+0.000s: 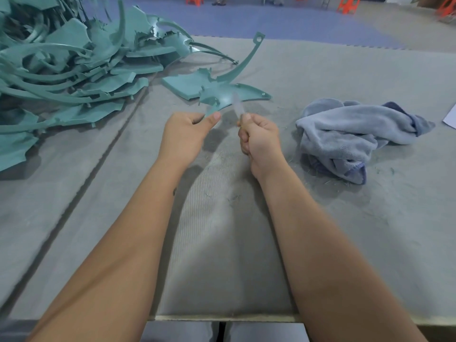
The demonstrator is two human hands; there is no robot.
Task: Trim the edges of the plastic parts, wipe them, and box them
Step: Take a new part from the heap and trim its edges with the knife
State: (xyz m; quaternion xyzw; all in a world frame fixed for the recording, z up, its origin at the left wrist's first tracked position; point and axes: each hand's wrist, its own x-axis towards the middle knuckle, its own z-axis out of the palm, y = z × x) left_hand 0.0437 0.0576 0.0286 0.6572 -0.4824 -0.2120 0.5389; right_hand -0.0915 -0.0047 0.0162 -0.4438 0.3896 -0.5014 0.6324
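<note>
My left hand [183,133] pinches the near corner of a teal plastic part [222,93] between thumb and fingers, holding it just above the grey table. This part has a flat panel and long curved arms, one rising to a ring end. My right hand [259,137] is fisted around the handle of a trimming knife [238,106]. Its blurred blade points up against the part's edge. A crumpled blue-grey cloth [345,134] lies to the right of my right hand.
A large heap of similar teal parts [69,62] fills the table's left and far-left side. Fine plastic shavings are scattered on the grey table mat [222,243]. A white sheet edge [450,117] shows at far right. Orange stools stand on the floor beyond.
</note>
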